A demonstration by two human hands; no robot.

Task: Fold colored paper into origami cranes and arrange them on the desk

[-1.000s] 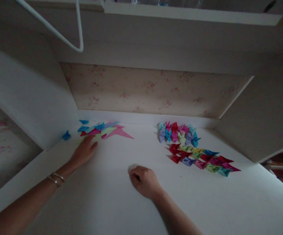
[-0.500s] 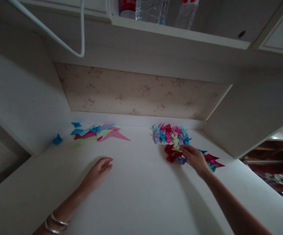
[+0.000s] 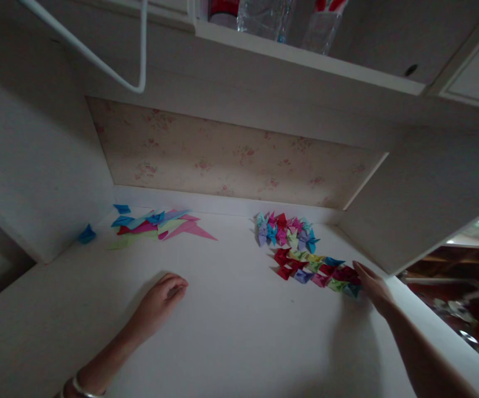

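Note:
My left hand (image 3: 159, 301) rests on the white desk (image 3: 231, 342) with its fingers loosely curled and nothing visible in it. My right hand (image 3: 374, 287) reaches to the right end of a row of folded coloured paper pieces (image 3: 314, 266), fingers stretched and touching the last ones. A second cluster of folded pieces (image 3: 284, 229) lies just behind that row. At the back left sits a loose pile of coloured paper sheets (image 3: 156, 225).
A small blue folded piece (image 3: 85, 234) lies by the left wall. Floral wallpaper backs the desk nook. A shelf above carries bottles (image 3: 264, 14). A white rod (image 3: 110, 61) hangs at upper left. A side panel (image 3: 421, 210) closes the right.
My left hand drew back from the paper pile to the desk's middle. My right hand went from the desk's centre to the folded pieces, then slid to the row's right end.

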